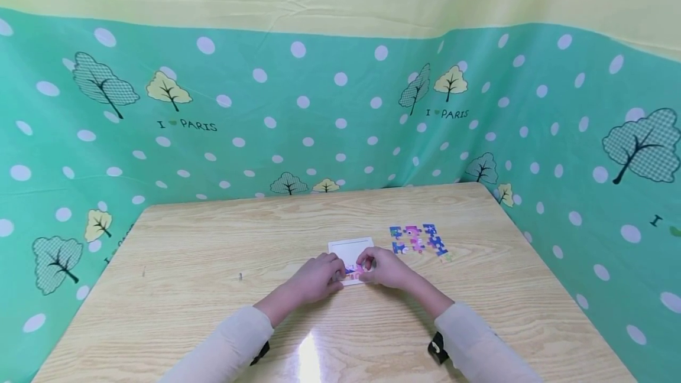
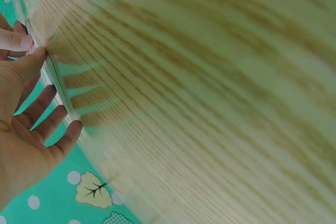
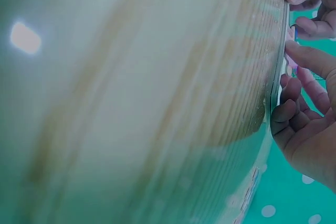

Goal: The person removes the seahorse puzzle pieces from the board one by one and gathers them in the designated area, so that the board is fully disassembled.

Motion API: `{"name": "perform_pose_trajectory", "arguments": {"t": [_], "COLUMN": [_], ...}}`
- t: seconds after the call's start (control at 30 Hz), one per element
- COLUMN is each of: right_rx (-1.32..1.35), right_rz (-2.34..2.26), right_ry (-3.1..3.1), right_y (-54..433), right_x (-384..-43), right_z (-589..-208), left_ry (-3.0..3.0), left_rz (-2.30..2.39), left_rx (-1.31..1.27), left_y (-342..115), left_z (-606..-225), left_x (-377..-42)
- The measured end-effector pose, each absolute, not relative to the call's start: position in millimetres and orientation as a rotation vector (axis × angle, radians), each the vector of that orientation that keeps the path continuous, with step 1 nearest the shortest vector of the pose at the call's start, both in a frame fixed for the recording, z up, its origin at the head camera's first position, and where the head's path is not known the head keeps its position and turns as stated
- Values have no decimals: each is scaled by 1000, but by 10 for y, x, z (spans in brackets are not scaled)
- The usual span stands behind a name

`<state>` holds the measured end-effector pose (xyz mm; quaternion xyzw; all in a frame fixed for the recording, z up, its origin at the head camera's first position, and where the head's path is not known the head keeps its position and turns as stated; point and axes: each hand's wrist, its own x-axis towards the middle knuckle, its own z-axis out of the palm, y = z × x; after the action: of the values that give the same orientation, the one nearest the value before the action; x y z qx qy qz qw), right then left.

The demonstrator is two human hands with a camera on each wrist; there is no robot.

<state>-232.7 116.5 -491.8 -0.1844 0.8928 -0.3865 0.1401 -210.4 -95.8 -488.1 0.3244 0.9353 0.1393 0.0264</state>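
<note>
A white puzzle tray lies on the table between my hands, with several pink and blue jigsaw pieces along its near side. My left hand holds the tray's near left corner; the left wrist view has its thumb at the near edge and its other fingers spread along the side. Over the tray's right part, my right hand pinches a pink puzzle piece between thumb and forefinger. Its remaining fingers are curled by the tray edge. The hands partly hide the pieces.
Several loose jigsaw pieces lie right of the tray, with a pale yellowish piece nearest me. A small dark mark is on the wooden table at left. A green dotted cloth hangs behind and beside it.
</note>
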Motion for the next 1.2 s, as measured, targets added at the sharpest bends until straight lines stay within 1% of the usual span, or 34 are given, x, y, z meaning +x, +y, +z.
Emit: {"name": "perform_pose_trajectory", "arguments": {"t": [0.73,1.2], "right_rx": [-568,-522], "right_rz": [-1213,-1340], "right_ry": [2523,2465], "right_y": [1199,1266], "right_x": [-2334,-2367], "right_z": [-4927,-4928], "left_ry": [2900,2900], "left_rz": [436,406], "left_rx": [988,1010], "left_y": [-961,-963], "left_z": [-4894,-4887], "left_x": [-2114,-2120]}}
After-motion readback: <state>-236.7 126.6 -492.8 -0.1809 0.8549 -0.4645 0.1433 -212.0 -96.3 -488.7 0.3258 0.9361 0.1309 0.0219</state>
